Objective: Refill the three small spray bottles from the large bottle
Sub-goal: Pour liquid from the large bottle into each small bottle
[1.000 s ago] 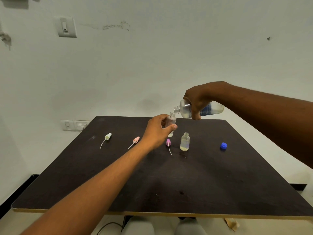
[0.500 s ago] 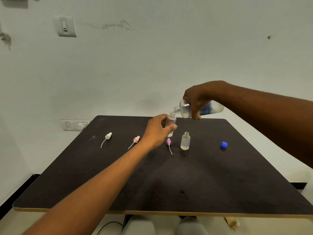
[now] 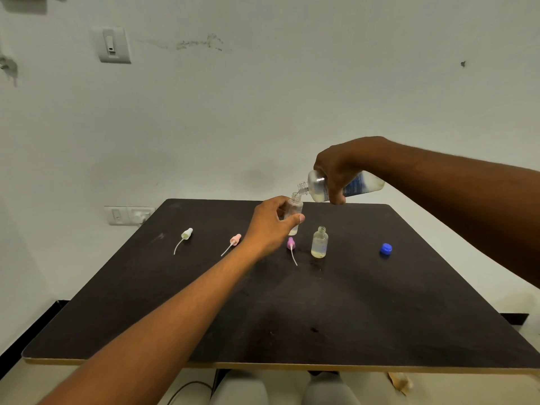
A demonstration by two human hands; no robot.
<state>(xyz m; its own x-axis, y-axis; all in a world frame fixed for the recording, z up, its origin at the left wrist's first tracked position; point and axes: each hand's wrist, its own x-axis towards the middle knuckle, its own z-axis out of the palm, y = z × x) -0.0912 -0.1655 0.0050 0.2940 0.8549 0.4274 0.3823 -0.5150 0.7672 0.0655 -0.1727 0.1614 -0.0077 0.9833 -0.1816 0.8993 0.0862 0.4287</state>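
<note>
My right hand [image 3: 336,173] grips the large clear bottle [image 3: 362,185], tipped on its side with its open neck at the mouth of a small clear bottle [image 3: 294,210]. My left hand [image 3: 271,226] holds that small bottle upright above the dark table [image 3: 263,317]. A second small bottle [image 3: 319,242], uncapped and holding pale liquid, stands on the table to the right. Spray heads lie loose: a purple spray head [image 3: 291,245], a pink spray head [image 3: 233,240] and a pale green spray head [image 3: 185,235]. A third small bottle is not visible.
The blue cap [image 3: 386,248] of the large bottle lies at the right of the table. A white wall with a switch plate [image 3: 114,45] and a socket [image 3: 130,215] stands close behind the table's far edge.
Almost nothing moved; both hands keep the same pouring pose, with only a slight shift of the view.
</note>
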